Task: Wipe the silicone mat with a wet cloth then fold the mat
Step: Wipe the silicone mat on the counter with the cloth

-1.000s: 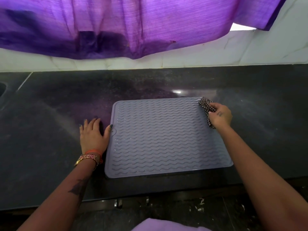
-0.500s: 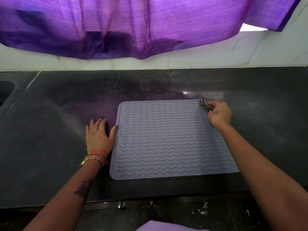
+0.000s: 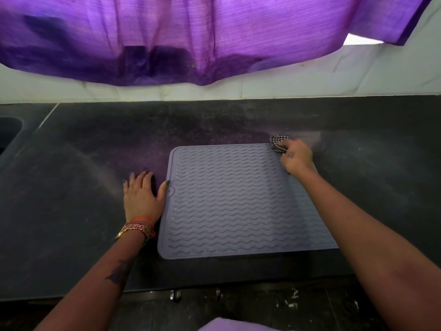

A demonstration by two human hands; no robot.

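A grey-lilac silicone mat (image 3: 233,201) with wavy ridges lies flat on the dark counter (image 3: 71,187). My right hand (image 3: 297,157) is closed on a bunched black-and-white checked cloth (image 3: 276,143) at the mat's far right corner. Flat on the counter just left of the mat rests my left hand (image 3: 140,197), fingers spread, its thumb touching the mat's left edge. Small wet glints show between the ridges.
A purple curtain (image 3: 191,39) hangs over the white tiled wall behind the counter. A sink edge (image 3: 9,132) shows at the far left. The counter's front edge runs below the mat, with dark cabinet fronts (image 3: 238,306) underneath.
My right hand has carried the cloth up along the mat's right edge to the far right corner, bunching it tighter. The left hand has stayed at the left edge.
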